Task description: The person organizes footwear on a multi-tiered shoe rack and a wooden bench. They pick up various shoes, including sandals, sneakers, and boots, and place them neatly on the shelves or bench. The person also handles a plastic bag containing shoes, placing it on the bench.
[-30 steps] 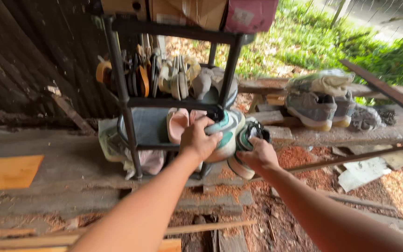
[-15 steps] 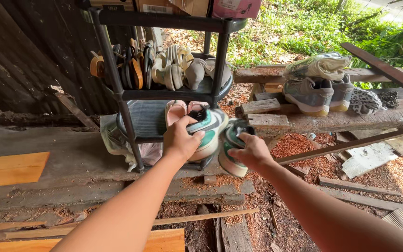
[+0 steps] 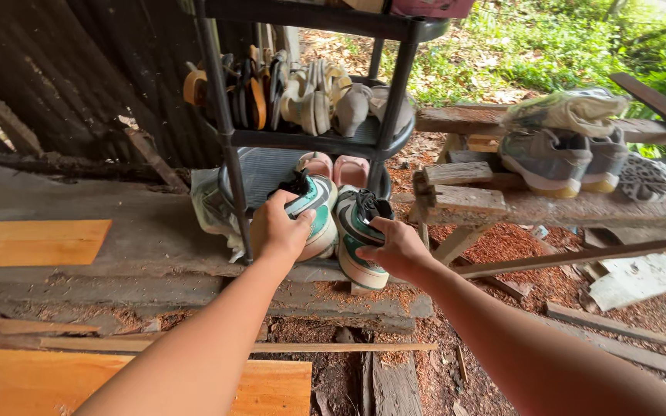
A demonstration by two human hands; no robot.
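A pair of white-and-teal low sneakers with black laces sits just below the middle of the frame, at the front edge of the bottom shelf of a dark metal shoe rack [image 3: 229, 166]; the left sneaker [image 3: 314, 209] is clasped around its heel and side by the left hand [image 3: 277, 231], fingers curled over the upper; the right sneaker [image 3: 356, 235] is tilted with its pale sole toward the ground, and the right hand [image 3: 398, 248] grips it at the heel collar, just under the laces; I'd judge them light, with a stiff rubber sole and a softer padded upper that yields under the fingers, so the heel counter and the sole edge look like the firmest places to hold; nothing about them seems fragile or slippery; behind them, deeper on the same shelf, stand pink slip-on sandals [image 3: 333, 166]; the shelf above is crammed with upright sandals and beige shoes [image 3: 325, 96]; to the right of the frame a rough wooden bench [image 3: 502, 204] carries grey sneakers with yellowish soles [image 3: 553, 158]; at lower left lie orange-toned wooden boards [image 3: 32, 240] over worn planks and sawdust.
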